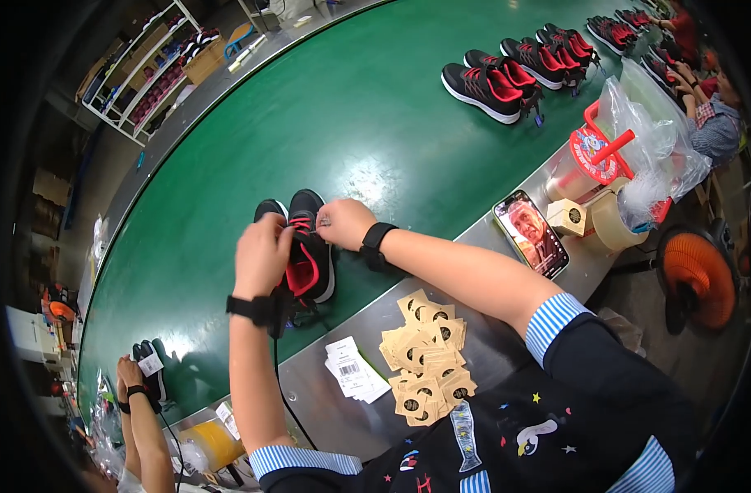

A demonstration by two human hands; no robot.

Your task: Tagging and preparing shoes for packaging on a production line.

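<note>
Black cloth of the person's shirt [507,435], with fun little pictures on it, is closest, on the near side of the black and red shoes [305,267]. Next, also on the near side of those shoes, are a messy heap of tan cards [429,353] and a small pile of white cards [353,370]. The shoes sit side by side on the green table [375,115]. The left hand [263,253] bends over their left side. The right hand [344,223] is at their right side, fingers curled in by the red laces [301,222]. I cannot tell if either hand is pinching anything. My guess is this pair is part done: the laces are in, but lots of cards lie loose, and I see none clearly on the shoes. Right of the shoes is a phone [532,232]. Far past them, to the right, more pairs [478,86] stand in a row; I cannot tell if those are finished.
</note>
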